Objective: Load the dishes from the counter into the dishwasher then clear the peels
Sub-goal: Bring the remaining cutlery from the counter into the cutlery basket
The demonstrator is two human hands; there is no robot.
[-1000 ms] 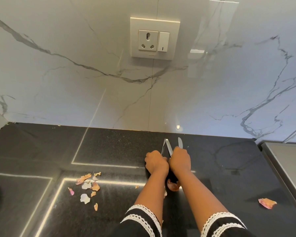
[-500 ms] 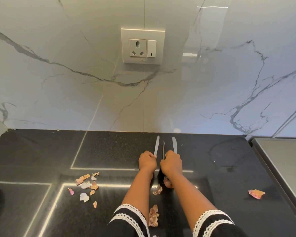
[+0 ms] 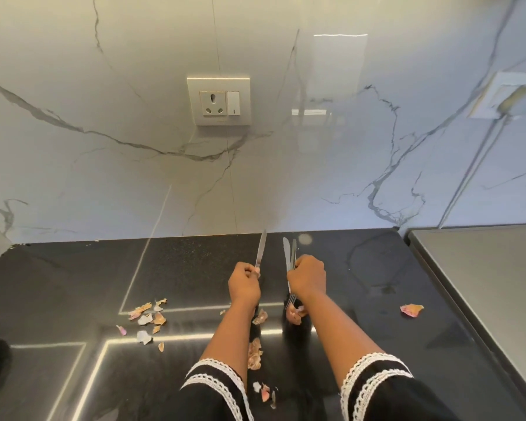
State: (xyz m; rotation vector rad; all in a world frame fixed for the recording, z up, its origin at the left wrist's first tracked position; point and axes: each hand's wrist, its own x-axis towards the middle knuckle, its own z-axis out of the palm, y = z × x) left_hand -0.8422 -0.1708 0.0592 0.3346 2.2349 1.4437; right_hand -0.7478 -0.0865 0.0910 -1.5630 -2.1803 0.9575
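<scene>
Above the black counter [image 3: 377, 284], one table knife [image 3: 261, 249] is gripped by the left hand [image 3: 243, 285]; a cutlery bundle [image 3: 289, 253] is clutched by the right hand [image 3: 307, 279], with peels [image 3: 148, 314] scattered just below.

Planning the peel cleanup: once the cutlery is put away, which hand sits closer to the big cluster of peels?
Left. The left hand, gripping one knife, is nearer the peel cluster; the right hand holds a cutlery bundle farther away.

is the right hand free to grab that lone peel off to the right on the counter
Probably not yet: the right hand grips a bundle of cutlery. The path over the counter to the lone peel looks clear.
</scene>
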